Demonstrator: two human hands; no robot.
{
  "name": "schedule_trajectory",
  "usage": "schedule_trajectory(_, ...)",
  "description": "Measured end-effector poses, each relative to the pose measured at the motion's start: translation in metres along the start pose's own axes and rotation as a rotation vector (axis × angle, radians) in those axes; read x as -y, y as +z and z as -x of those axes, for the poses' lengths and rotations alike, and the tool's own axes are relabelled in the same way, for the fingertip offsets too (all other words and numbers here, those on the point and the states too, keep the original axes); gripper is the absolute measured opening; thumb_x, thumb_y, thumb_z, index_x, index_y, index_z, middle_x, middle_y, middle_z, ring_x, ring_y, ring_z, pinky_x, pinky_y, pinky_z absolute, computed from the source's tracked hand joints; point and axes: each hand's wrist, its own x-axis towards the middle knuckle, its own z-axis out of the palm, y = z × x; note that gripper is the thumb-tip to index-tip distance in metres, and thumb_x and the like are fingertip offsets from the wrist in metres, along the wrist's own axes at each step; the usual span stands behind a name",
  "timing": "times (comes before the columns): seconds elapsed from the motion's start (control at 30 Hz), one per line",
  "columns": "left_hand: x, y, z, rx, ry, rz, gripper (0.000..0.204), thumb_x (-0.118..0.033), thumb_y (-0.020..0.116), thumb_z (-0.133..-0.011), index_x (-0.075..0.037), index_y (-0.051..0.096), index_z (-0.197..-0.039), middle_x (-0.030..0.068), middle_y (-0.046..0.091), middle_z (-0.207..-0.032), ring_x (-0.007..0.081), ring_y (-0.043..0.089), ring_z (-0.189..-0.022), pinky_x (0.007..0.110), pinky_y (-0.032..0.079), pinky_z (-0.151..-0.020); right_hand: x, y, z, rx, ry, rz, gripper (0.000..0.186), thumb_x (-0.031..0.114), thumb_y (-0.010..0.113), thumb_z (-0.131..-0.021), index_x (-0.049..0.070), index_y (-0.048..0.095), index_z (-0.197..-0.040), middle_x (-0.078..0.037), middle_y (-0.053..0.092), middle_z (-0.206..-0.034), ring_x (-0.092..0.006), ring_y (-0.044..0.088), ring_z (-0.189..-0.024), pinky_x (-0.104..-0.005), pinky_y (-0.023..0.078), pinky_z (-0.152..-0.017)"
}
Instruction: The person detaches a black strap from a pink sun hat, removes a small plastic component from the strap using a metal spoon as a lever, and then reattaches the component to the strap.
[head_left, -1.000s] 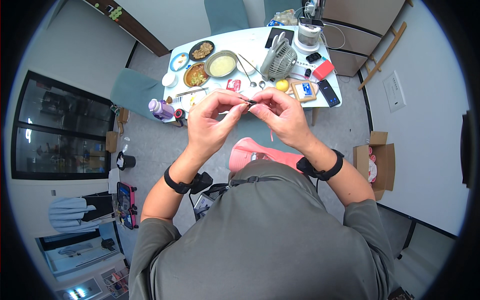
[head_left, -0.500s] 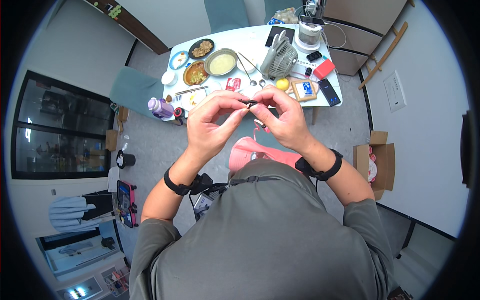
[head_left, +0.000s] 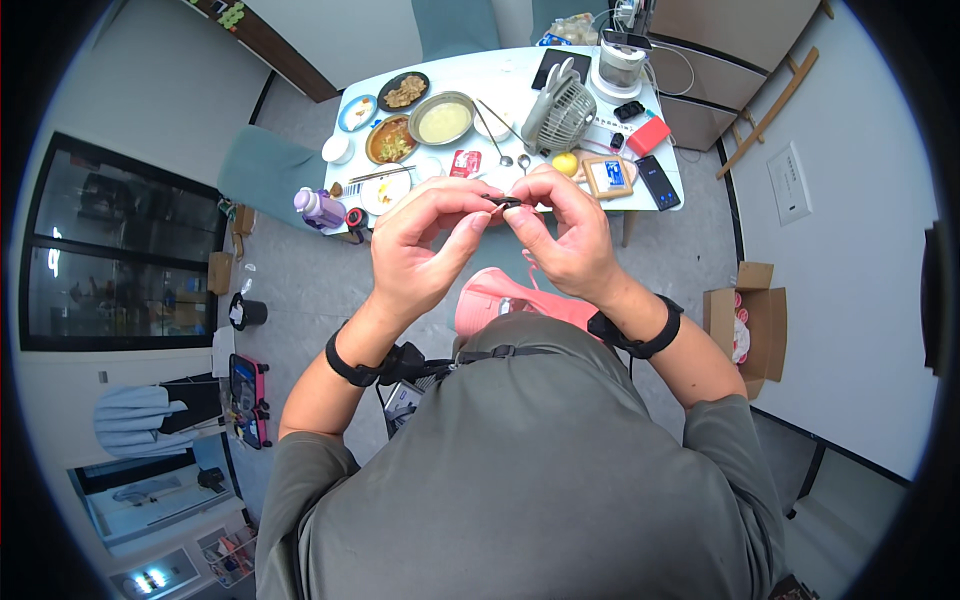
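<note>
A small, thin dark piece [head_left: 503,201], too small to name, spans the fingertips of both hands in front of the table's near edge. My left hand [head_left: 420,250] pinches its left end between thumb and fingers. At the other end, my right hand [head_left: 572,240] grips it the same way, its thumb lying underneath. Below the hands, at my waist, there is a pink item [head_left: 485,300] with a smooth surface and a thin pink strip rising from it toward the right hand. Whether that strip joins the dark piece I cannot tell.
Beyond my hands stands a white table [head_left: 360,100] with a metal bowl [head_left: 443,120], dishes of food, a grey fan [head_left: 560,115], a yellow lemon-like fruit [head_left: 565,163] and a phone [head_left: 657,183]. A purple bottle [head_left: 318,210] stands at its left edge. An open cardboard box [head_left: 768,335] sits right.
Both hands stay pinched on the dark piece and have shifted only slightly. The pale and dark bit that hung under my right thumb no longer shows; the thin pink strip has moved right.
</note>
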Motion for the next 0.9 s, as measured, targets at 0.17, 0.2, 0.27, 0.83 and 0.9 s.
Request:
schedule_trajectory(0.17, -0.006, 0.008, 0.002, -0.085, -0.099, 0.212, 0.016, 0.007, 0.067, -0.091, 0.006, 0.068, -0.107, 0.0161, 0.069, -0.113, 0.0202, 0.070, -0.100, 0.032, 0.060, -0.088, -0.003, 0.003, 0.003, 0.001, 0.022, -0.075, 0.014, 0.007, 0.068, -0.094, -0.001, 0.062, -0.103, -0.008, 0.064, -0.097, -0.0137, 0.061, -0.083, -0.0280, 0.052, -0.073)
schedule_trajectory(0.2, -0.008, 0.009, 0.002, -0.114, -0.129, 0.252, 0.018, 0.008, 0.067, -0.091, 0.006, 0.068, -0.109, 0.0160, 0.068, -0.113, 0.0200, 0.070, -0.100, 0.032, 0.060, -0.088, -0.002, 0.003, 0.004, 0.005, 0.051, -0.118, 0.014, 0.007, 0.067, -0.095, -0.001, 0.061, -0.104, -0.007, 0.064, -0.098, -0.0119, 0.061, -0.083, -0.0266, 0.052, -0.073)
schedule_trajectory(0.27, -0.005, 0.003, 0.001, -0.060, -0.063, 0.113, 0.019, 0.008, 0.067, -0.091, 0.006, 0.068, -0.110, 0.0151, 0.068, -0.112, 0.0195, 0.070, -0.099, 0.032, 0.060, -0.087, -0.002, 0.003, 0.006, 0.027, 0.090, -0.155, 0.014, 0.007, 0.066, -0.097, -0.001, 0.061, -0.106, -0.007, 0.064, -0.099, -0.0108, 0.062, -0.084, -0.0257, 0.053, -0.074)
schedule_trajectory(0.83, -0.008, -0.008, 0.001, 0.000, 0.006, -0.148, 0.020, 0.005, 0.075, -0.085, 0.000, 0.074, -0.104, 0.0096, 0.073, -0.098, 0.0191, 0.070, -0.086, 0.029, 0.056, -0.075, 0.014, -0.005, 0.007, 0.197, 0.301, -0.302, 0.018, 0.008, 0.063, -0.100, -0.004, 0.064, -0.113, -0.004, 0.067, -0.098, -0.0068, 0.062, -0.088, -0.0217, 0.051, -0.075)
schedule_trajectory(0.9, -0.009, -0.010, 0.002, 0.034, 0.066, -0.207, 0.018, 0.005, 0.075, -0.084, -0.001, 0.074, -0.102, 0.0087, 0.073, -0.092, 0.0196, 0.071, -0.084, 0.029, 0.056, -0.074, 0.024, -0.009, 0.004, 0.289, 0.309, -0.213, 0.017, 0.009, 0.063, -0.099, -0.004, 0.065, -0.109, -0.003, 0.065, -0.092, -0.0052, 0.056, -0.080, -0.0217, 0.047, -0.069)
